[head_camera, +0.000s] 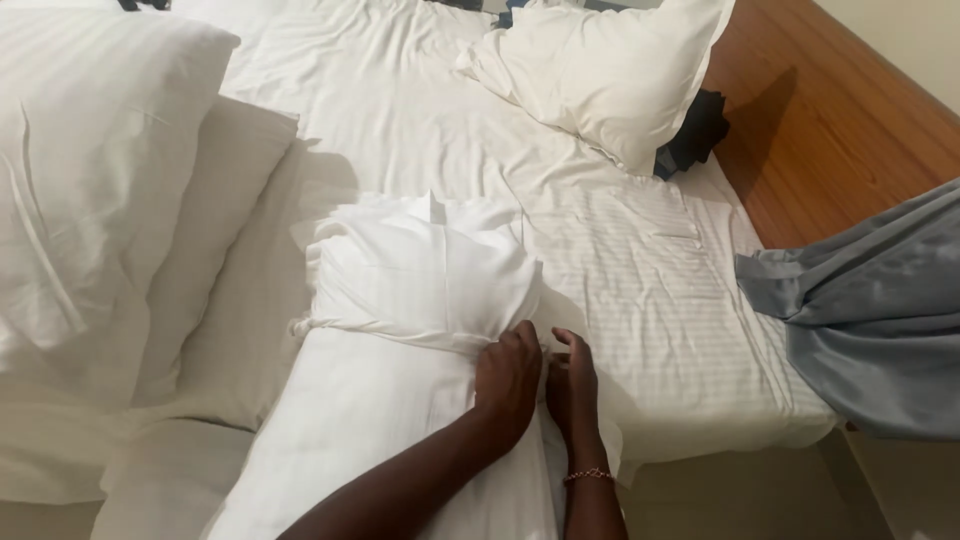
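We are partway into covering a white rectangular cloth pillow: our left hand is clamped on the bunched edge of the white cotton pillowcase, our right hand just beside it, fingers curled on the same fold. By our judgement the near half is still uncovered. Beyond the hands lies the white striped bedsheet; a grey-blue crumpled cloth hangs well right.
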